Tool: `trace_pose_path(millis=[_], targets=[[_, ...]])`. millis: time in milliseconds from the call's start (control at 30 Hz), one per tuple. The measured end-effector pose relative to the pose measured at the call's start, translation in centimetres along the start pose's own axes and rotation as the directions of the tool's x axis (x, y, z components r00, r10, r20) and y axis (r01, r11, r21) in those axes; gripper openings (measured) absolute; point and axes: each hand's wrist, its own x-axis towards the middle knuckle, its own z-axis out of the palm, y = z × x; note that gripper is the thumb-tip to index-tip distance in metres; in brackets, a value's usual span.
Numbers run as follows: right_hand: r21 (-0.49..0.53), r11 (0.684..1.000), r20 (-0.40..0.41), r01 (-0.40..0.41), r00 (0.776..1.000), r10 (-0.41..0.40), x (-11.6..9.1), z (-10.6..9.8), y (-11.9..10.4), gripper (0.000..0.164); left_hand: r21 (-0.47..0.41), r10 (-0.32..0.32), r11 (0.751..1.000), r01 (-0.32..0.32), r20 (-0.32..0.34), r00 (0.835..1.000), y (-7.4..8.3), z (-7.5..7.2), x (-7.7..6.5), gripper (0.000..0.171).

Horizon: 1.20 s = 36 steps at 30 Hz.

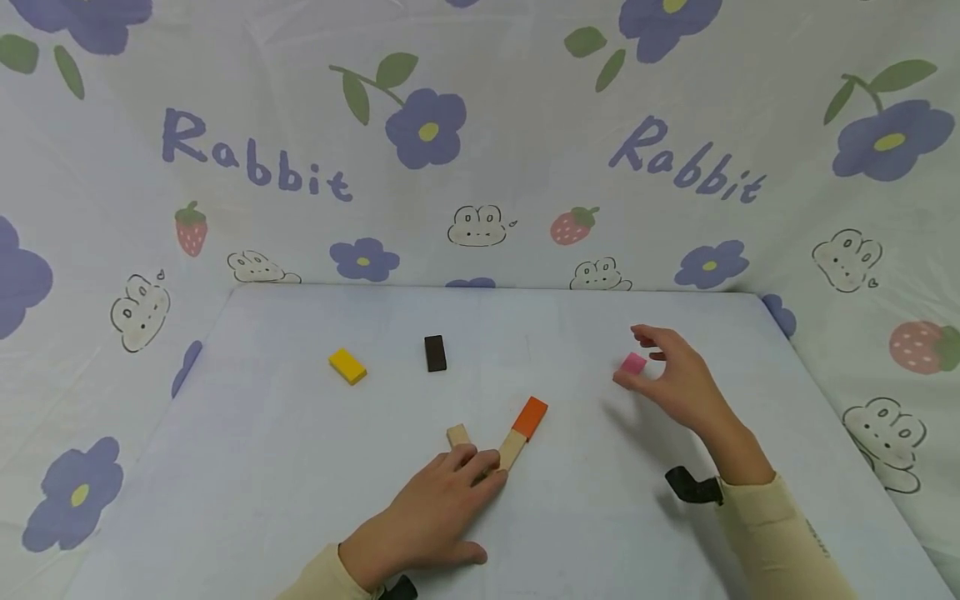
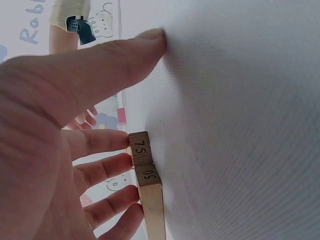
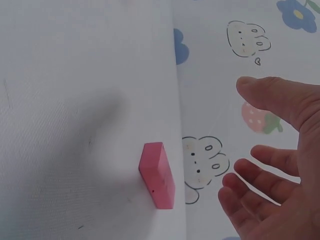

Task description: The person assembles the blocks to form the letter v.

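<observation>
My left hand (image 1: 433, 518) rests with its fingertips on two plain wooden blocks that form a V. The left block (image 1: 458, 435) and right block (image 1: 512, 451) are partly hidden under those fingers. In the left wrist view, the near block end (image 2: 141, 148) reads 75, and the end beside it reads 50. An orange block (image 1: 531, 418) meets the far end of the right wooden block. My right hand (image 1: 684, 385) hovers around a pink block (image 1: 632, 363), thumb and fingers spread. The right wrist view shows the pink block (image 3: 157, 175) apart from the fingers.
A yellow block (image 1: 348, 367) lies at the back left of the white table (image 1: 262, 483). Right of it is a dark brown block (image 1: 435, 353). Behind the table's far edge hangs a white cloth (image 1: 517, 150) printed with flowers and rabbits.
</observation>
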Motion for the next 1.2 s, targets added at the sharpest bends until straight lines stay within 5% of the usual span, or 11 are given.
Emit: trace_pose_path(millis=[433, 1200], targets=[[0.024, 0.998, 0.008, -0.064, 0.998, 0.064, -0.6, 0.3, 1.8, 0.079, -0.023, 0.0, 1.0, 0.001, 0.061, 0.998, 0.0, 0.0, 0.0, 0.089], [0.015, 0.999, 0.009, -0.046, 0.999, 0.046, 0.1, 0.6, 3.7, 0.077, 0.007, -0.004, 1.0, 0.004, 0.047, 0.999, -0.2, -0.1, -0.2, 0.088]])
